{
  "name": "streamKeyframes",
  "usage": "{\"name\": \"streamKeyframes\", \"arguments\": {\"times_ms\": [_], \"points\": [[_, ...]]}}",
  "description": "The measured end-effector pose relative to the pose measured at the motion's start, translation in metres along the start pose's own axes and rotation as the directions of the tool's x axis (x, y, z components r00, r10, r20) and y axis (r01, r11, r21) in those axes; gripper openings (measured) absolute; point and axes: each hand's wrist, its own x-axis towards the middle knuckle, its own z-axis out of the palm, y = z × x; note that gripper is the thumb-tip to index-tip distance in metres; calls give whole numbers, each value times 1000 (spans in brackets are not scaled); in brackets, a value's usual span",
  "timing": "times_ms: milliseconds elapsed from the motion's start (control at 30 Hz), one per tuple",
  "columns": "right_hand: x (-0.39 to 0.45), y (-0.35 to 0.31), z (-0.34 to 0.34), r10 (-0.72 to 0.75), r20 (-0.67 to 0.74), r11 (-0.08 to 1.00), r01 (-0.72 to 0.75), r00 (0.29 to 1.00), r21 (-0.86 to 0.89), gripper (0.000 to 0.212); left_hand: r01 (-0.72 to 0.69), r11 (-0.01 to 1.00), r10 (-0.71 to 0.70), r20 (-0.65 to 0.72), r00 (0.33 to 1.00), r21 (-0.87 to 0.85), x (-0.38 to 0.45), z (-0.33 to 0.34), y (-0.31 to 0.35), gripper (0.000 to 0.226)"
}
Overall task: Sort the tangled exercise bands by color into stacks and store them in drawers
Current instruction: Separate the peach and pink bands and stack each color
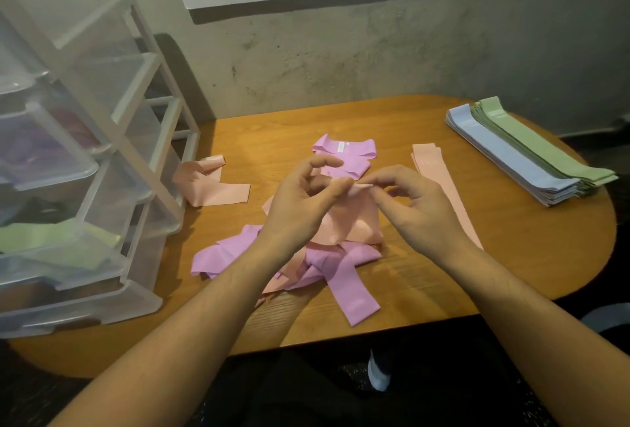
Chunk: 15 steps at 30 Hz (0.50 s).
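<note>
Fingers of both hands pinch a peach band (354, 218); the pink band's (344, 150) label is unreadable.

peach band (354, 218), pink bands (344, 270), wooden table (426, 276)

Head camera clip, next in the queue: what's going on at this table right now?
A person is untangling exercise bands on a wooden table. The left hand and right hand together pinch the top edge of a peach band, lifted above a mixed pink and peach tangle. A flat peach stack lies to the right, and beyond it sorted blue and green stacks. More loose peach bands sit near the clear drawer unit, which already holds some bands.
</note>
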Motion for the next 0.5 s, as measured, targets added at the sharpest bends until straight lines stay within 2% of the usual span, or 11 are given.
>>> {"name": "streamKeyframes", "arguments": {"times_ms": [100, 233, 367, 433, 500], "points": [[3, -3, -4, 156, -2, 969, -153, 988, 194, 14, -15, 996, 12, 30, 999, 84, 0, 1, -4, 13], [7, -6, -10, 301, 7, 892, -285, 953, 351, 14, -110, 956, 104, 40, 994, 271, 0, 5, -4, 19], [9, -8, -14, 432, 117, 781, -436, 894, 448, 12, 22, 999, -24, 81, 996, 31, 3, 13, 2, 8], [12, -7, -17, 496, 198, 665, -517, 845, 539, 13, 70, 998, -70, 111, 991, 8, 5, 16, 1, 4], [15, -7, -18, 530, 240, 559, -549, 813, 622, 16, 115, 993, -113, 143, 983, -9, 5, 21, 3, 10]]}}
